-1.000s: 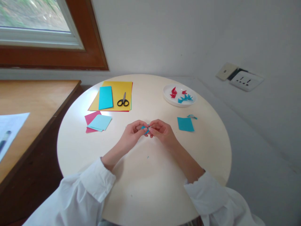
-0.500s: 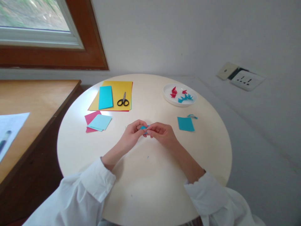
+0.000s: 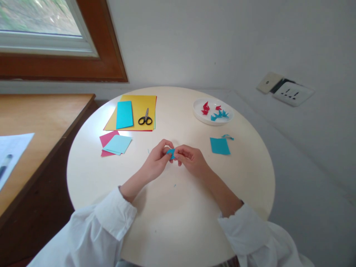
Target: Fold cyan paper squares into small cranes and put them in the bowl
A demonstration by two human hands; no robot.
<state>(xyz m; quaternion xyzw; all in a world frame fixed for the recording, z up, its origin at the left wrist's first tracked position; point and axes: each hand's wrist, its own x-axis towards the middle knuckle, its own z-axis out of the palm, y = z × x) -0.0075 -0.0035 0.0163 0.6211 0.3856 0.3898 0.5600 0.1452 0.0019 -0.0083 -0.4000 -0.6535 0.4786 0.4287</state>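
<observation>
A small piece of folded blue paper (image 3: pixel 171 152) is pinched between my two hands over the middle of the round table. My left hand (image 3: pixel 157 158) grips its left side with thumb and fingers. At the paper's right edge, my right hand (image 3: pixel 192 159) closes on it with thumb and fingertips. Fingers cover much of the paper, so its full shape is hidden. To the right of my hands lies a blue paper square (image 3: pixel 220 146), with a thin blue paper strip (image 3: pixel 228 137) just behind it.
A white dish (image 3: pixel 200 119) with red and blue folded paper pieces stands at the back right. Back left, scissors (image 3: pixel 145 118) and a blue sheet (image 3: pixel 125 115) rest on yellow paper (image 3: pixel 139 100). Pale green squares (image 3: pixel 119 144) overlap pink ones (image 3: pixel 107 138). Tiny scraps dot the white table (image 3: pixel 178 215).
More of the blue paper shows between my hands now. My right-hand fingers have shifted slightly on its edge, and both hands stay in nearly the same place.
</observation>
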